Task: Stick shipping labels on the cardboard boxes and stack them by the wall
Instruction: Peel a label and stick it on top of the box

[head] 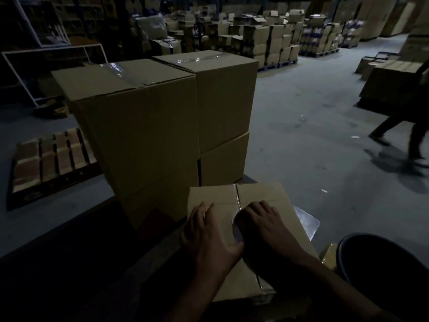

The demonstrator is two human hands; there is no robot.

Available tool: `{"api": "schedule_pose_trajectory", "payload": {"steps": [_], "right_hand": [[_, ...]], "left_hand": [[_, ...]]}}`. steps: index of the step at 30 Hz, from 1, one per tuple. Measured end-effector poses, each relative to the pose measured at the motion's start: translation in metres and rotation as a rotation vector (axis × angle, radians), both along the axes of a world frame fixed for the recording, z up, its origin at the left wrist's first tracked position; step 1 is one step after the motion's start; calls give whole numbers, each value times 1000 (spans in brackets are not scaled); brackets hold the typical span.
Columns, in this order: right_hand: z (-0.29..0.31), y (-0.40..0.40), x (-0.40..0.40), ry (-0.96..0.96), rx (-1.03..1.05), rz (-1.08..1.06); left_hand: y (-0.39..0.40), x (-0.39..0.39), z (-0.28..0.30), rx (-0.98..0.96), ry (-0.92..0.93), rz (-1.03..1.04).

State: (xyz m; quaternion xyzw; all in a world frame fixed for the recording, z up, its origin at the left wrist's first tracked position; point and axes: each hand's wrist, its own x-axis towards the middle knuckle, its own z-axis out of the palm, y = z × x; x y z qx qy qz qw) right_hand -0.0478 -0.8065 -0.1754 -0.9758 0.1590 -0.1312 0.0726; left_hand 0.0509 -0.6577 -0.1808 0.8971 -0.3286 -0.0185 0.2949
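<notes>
A small cardboard box lies low in front of me, its top flaps meeting at a taped centre seam. My left hand presses flat on the left flap, fingers spread, thumb reaching toward the seam. My right hand sits on the seam with curled fingers around what looks like a dark tape roll, largely hidden in shadow. A shiny strip of clear tape shows between the two hands. No shipping label is visible in this dim light.
Two tall stacks of sealed boxes stand just beyond. A wooden pallet lies left, a dark round bin right. A person walks across the grey floor at right. Palletised boxes fill the back.
</notes>
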Motion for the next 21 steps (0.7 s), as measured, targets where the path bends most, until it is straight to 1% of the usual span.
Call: {"api": "schedule_pose_trajectory", "payload": {"steps": [2,4,8,12,17,21], "right_hand": [[3,0,5,13,44,-29],[5,0,12,-14,93,-59],[-1,-3,12,-26,65,-39],[-1,-6,15,-27,102,-66],[-2,-2,13,-27,55,-60],[-2,-5,16,-36,101,-121]], "left_hand": [[0,0,-1,-9,1,-3],[0,0,-1,-11,5,-8],[-1,0,-3,-11,9,-23],[1,0,-2,-17,31,-30],[1,-1,1,-16,30,-15],[1,-1,1,-46,13,-10]]}}
